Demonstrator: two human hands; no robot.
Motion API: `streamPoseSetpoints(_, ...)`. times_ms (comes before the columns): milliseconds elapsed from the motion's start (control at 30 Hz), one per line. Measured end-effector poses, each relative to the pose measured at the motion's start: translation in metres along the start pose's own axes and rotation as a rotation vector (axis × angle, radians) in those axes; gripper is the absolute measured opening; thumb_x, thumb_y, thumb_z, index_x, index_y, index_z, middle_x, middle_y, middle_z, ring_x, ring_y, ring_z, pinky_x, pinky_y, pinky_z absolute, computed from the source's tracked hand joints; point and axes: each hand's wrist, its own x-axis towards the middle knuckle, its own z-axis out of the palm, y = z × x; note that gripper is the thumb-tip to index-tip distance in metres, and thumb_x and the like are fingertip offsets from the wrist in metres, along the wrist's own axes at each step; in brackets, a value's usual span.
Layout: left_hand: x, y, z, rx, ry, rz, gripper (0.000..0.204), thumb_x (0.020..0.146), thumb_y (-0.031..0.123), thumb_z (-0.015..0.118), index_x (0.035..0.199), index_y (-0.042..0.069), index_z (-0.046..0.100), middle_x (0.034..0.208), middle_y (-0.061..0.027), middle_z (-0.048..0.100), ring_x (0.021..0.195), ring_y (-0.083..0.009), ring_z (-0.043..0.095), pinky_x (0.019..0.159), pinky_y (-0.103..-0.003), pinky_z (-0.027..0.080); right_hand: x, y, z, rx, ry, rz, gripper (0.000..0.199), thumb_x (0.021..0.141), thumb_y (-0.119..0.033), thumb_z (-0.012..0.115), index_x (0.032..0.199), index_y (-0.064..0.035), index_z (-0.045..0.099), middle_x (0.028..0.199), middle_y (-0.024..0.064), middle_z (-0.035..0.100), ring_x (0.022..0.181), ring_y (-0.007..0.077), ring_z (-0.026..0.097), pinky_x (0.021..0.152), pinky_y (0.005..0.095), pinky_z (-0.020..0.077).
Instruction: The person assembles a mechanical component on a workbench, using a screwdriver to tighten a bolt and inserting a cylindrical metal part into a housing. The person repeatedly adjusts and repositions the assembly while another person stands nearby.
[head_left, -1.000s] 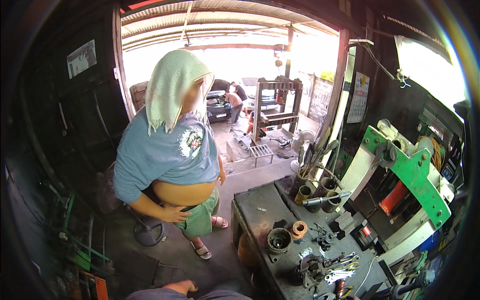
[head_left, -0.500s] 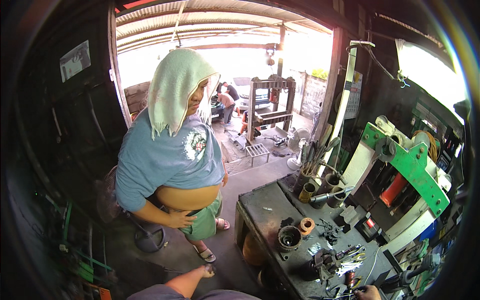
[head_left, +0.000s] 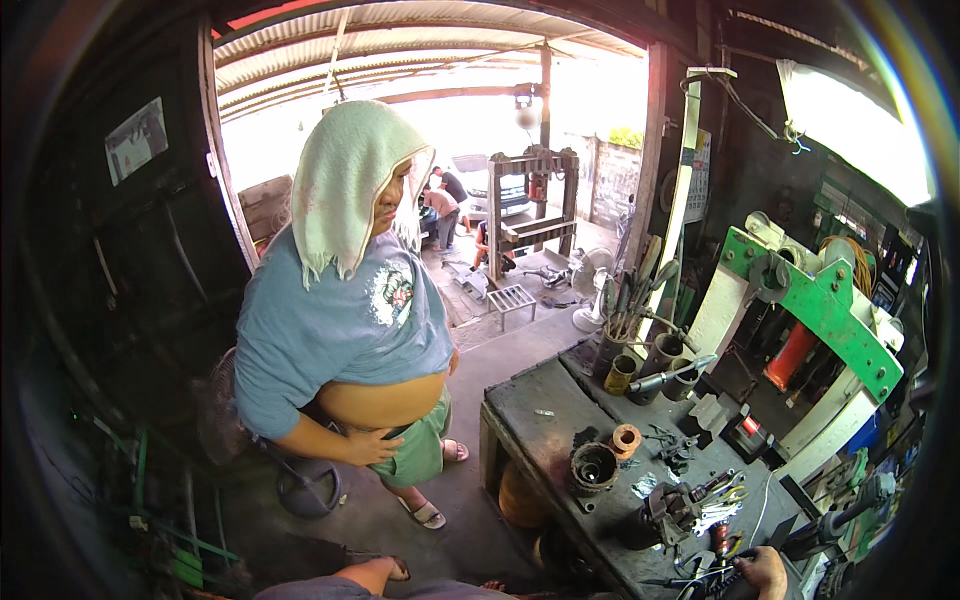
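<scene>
My right hand (head_left: 762, 570) shows at the bottom right edge, resting at the near end of a dark metal workbench (head_left: 530, 410). Its fingers lie against a dark tool (head_left: 722, 586); whether they grip it is unclear. Just beyond the hand lie wrenches (head_left: 704, 520) and pliers with yellow-green handles (head_left: 728, 492). A round, rusty, cup-shaped part (head_left: 592, 468) and a small orange-brown ring (head_left: 626, 440) sit further along the bench. My left hand is out of view. My bare knee (head_left: 372, 574) shows at the bottom edge.
A person in a blue shirt (head_left: 340, 330), with a pale towel on the head, stands left of the bench, hand on hip. Cans of tools (head_left: 622, 372) stand at the bench's far end. A green and white machine (head_left: 830, 310) is at right. Other people work outside by a steel press frame (head_left: 530, 200).
My view has shifted, so the standing person and the bench appear nearer. My right hand has come into view at the lower right, by the tools.
</scene>
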Motion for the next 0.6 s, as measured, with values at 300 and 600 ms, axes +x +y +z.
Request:
streamPoseSetpoints(300,-0.009,-0.009,0.019,0.03,-0.062,0.031,0.039,0.105,0.041,0.057,0.097,0.006,0.072,0.091,-0.0096,0.07,0.081,-0.026,0.065,0.07,-0.046,0.046,0.002,0.005,0.001,-0.019,0.089,-0.003,0.036,0.085,-0.029,0.087,0.104,0.0017,0.084,0.091,0.0208,0.082,0.086,0.0316,0.081,0.082,0.0436,0.0629)
streamPoseSetpoints(600,0.031,0.029,-0.009,0.092,0.046,0.176,0.037,0.101,0.038,0.06,0.097,0.005,0.074,0.093,-0.0131,0.071,0.081,-0.0293,0.064,0.071,-0.049,0.046,0.002,0.002,-0.001,0.026,0.073,-0.009,0.039,0.086,-0.027,0.087,0.108,0.0047,0.083,0.099,0.0251,0.082,0.094,0.0355,0.081,0.087,0.0453,0.0622)
